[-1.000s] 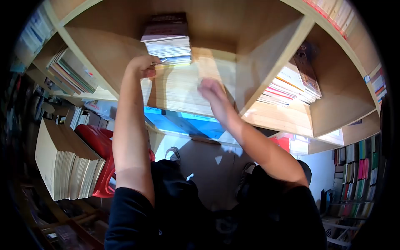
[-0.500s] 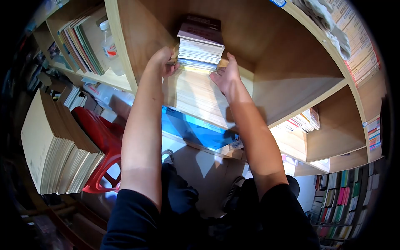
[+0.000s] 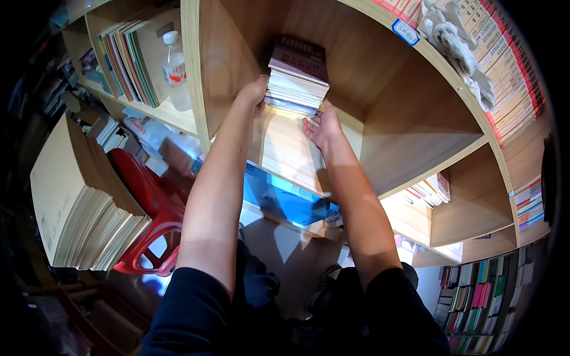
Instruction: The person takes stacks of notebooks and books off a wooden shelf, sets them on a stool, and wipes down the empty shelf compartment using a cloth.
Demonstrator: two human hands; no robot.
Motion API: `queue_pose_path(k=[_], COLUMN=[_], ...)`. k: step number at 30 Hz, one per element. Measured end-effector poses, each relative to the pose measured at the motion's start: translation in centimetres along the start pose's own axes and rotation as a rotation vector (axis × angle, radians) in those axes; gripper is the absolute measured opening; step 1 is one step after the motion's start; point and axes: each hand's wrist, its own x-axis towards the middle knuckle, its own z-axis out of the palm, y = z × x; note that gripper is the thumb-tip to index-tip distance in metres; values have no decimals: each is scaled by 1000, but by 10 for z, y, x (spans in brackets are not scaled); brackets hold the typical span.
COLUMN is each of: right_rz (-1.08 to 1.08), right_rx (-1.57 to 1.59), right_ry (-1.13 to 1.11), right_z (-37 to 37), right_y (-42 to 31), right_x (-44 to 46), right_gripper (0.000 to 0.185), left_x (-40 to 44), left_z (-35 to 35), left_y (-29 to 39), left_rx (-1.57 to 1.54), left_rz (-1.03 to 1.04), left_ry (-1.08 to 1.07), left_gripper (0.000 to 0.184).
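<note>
A stack of books (image 3: pixel 297 89) with a dark maroon cover on top sits inside the wooden shelf compartment. My left hand (image 3: pixel 255 93) lies against the stack's left side, with most of its fingers hidden. At the stack's lower right corner is my right hand (image 3: pixel 324 126). Its thumb side is at the books, while its loosely bent fingers are apart in front of them. Pale wood of the shelf board (image 3: pixel 285 142) shows in front of the stack.
To the left, a thick stack of books (image 3: pixel 89 219) rests on a red plastic stool (image 3: pixel 157 207). A clear bottle (image 3: pixel 174 71) stands on the neighbouring shelf. White gloves (image 3: pixel 457 47) lie on the upper right edge, beside red-edged books (image 3: pixel 507 77). A blue box (image 3: pixel 285 193) is below.
The view has shifted, so the shelf and stack appear lower and farther right. My right hand's fingers have come slightly away from the stack's lower front. The left hand stays at its left side.
</note>
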Motion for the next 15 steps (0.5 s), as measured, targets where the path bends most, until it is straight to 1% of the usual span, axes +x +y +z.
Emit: queue_pose_path(k=[1, 2, 3, 4, 5, 6, 7, 11, 13, 14, 15], right_rz=[-3, -16, -29, -31, 1, 35, 35, 27, 28, 15, -1], right_rx=[0, -14, -28, -28, -28, -26, -24, 3, 15, 17, 21], right_ry=[-1, -26, -50, -51, -9, 33, 32, 53, 49, 22, -6], right_z=[0, 0, 0, 2, 3, 4, 5, 5, 1, -2, -3], right_y=[1, 2, 2, 1, 0, -1, -2, -5, -3, -2, 0], right_x=[-1, -3, -3, -3, -3, -4, -6, -15, -20, -23, -26], right_gripper=[67, 66, 64, 64, 52, 41, 41, 35, 34, 37, 42], left_x=[-2, 13, 44, 45, 46, 17, -2, -14, -19, -22, -15], left_z=[1, 2, 3, 5, 5, 6, 6, 8, 6, 4, 1], left_y=[1, -3, -13, -12, -12, -4, -1, -3, -4, -4, -7], left_rx=[6, 5, -29, -63, -63, -69, -74, -67, -18, 4, 53], left_rz=[-9, -7, 45, 97, 100, 57, 12, 53, 47, 46, -25], left_ry=[8, 8, 1, -6, -6, 8, 22, 9, -7, -9, -29], left_gripper=[61, 61, 55, 50, 50, 53, 57, 58, 62, 63, 67])
